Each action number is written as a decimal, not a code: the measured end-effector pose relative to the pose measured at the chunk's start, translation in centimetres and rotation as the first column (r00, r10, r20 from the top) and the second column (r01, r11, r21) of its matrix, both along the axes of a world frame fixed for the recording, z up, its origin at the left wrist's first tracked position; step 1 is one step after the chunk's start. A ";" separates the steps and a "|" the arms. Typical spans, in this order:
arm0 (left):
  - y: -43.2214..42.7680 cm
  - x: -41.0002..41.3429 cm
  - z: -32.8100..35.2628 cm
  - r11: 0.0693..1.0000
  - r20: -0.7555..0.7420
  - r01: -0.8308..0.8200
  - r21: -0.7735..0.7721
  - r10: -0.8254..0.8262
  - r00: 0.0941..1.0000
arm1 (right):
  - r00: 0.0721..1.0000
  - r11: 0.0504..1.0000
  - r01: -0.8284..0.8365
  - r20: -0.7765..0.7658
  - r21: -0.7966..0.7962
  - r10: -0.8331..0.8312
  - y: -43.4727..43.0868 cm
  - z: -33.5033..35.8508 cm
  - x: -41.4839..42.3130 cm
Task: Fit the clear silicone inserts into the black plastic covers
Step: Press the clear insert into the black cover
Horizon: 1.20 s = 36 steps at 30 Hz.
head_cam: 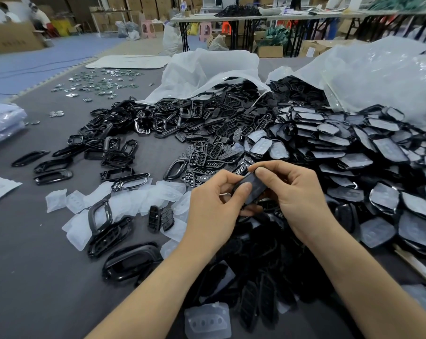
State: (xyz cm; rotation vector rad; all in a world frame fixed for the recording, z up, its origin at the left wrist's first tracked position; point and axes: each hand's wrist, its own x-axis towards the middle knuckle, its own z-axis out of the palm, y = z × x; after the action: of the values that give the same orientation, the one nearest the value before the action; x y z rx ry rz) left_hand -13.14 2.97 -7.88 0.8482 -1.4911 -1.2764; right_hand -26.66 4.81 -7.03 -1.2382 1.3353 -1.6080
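**Head view.** A single black plastic cover (253,183) is held above the grey surface (35,265) between both hands, just in front of the heaped parts.

- **Left hand:** the left hand (214,204) grips the nearer end of the cover. Its thumb is laid on the upper face and its fingers (223,178) are curled round the piece.
- **Right hand:** the right hand (297,196) pinches the farther end. Its thumb is pressed on top and its fingers (278,166) are bent over the far edge.
- **Held cover:** whether an insert is seated in it cannot be told.
- **Loose inserts:** clear silicone inserts (123,204) are spread in a patch on the surface left of the hands. Several are partly overlain by glossy black frames (114,152). A lone insert (208,319) with a row of oval recesses lies near the bottom edge, between the forearms.
- **Right of the hands:** stacked covers (353,157) with pale faces upward are piled in overlapping rows.
- **Behind the hands:** small black button pads (207,155) are heaped.
- **Bags:** the heaps spill from white plastic bags (207,69) lying open at the back of the surface.
- **Far left:** shiny round badges (101,81) are scattered on the far-left part of the surface.
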 end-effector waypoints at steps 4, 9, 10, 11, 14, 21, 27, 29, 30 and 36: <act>0.0 0.0 0.1 1.000 -0.020 0.012 0.015 -0.011 1.000 | 0.999 1.000 -0.012 0.051 0.016 0.012 0.0 0.2 0.2; 0.1 0.1 0.1 1.000 0.004 0.016 0.013 -0.016 1.000 | 0.994 0.998 -0.013 0.113 0.053 0.007 0.2 0.4 0.4; 0.0 0.1 0.0 1.000 0.009 0.013 0.008 -0.013 1.000 | 0.993 0.998 -0.011 0.115 0.058 0.004 0.1 0.4 0.5; 0.0 0.1 0.0 1.000 0.014 0.009 0.001 -0.009 1.000 | 0.993 0.998 -0.009 0.114 0.062 0.001 0.1 0.4 0.5; -0.1 0.1 -0.1 1.000 0.040 -0.002 -0.029 0.003 0.999 | 0.994 0.998 -0.004 0.111 0.063 -0.003 0.1 0.4 0.5; 0.1 -0.1 -0.1 1.000 0.040 0.008 -0.020 -0.007 0.999 | 0.993 0.999 0.002 0.120 0.053 -0.009 0.2 0.4 0.3; 0.1 -0.1 0.1 0.999 -0.034 0.014 0.033 -0.013 0.999 | 0.967 0.995 -0.101 0.238 0.021 0.093 0.2 0.3 0.1; 0.1 0.0 0.1 0.999 -0.061 0.016 0.049 -0.013 0.998 | 0.970 0.991 -0.137 0.204 0.003 0.134 0.2 0.3 -0.2; 0.1 0.0 0.1 0.998 -0.071 0.017 0.054 -0.013 0.997 | 0.972 0.988 -0.155 0.178 0.001 0.152 0.2 0.3 -0.3; -0.1 0.1 0.1 0.998 -0.102 0.006 0.068 0.001 0.995 | 0.970 0.974 -0.225 0.096 0.017 0.223 0.2 0.2 -0.8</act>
State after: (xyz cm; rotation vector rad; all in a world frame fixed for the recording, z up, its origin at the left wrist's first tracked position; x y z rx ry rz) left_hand -13.05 2.90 -7.77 0.8127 -1.3751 -1.3586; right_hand -27.50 5.05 -6.87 -1.2337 1.1137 -1.4644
